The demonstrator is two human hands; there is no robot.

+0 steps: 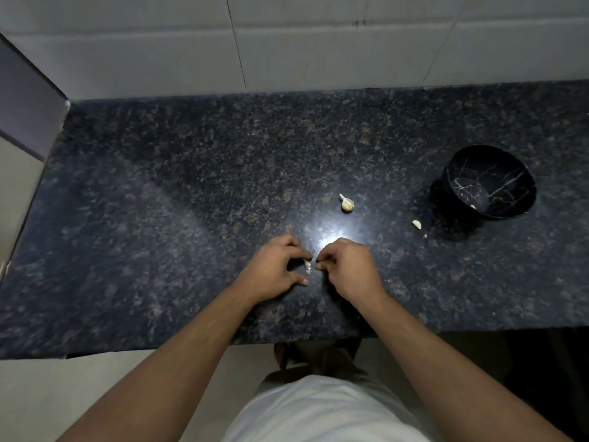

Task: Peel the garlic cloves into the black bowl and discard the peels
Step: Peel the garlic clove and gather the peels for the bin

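The left hand [274, 272] pinches a garlic clove [308, 266] low over the counter [159, 218] while the right hand [345, 266], fingertips curled at it, apparently strips skin, the black bowl [462, 173] well right.

Head-worn view, down onto countertop [191, 218]

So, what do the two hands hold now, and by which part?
The left hand pinches a small pale garlic clove at its upper end. The right hand has curled fingers beside it; whether it holds anything cannot be told.
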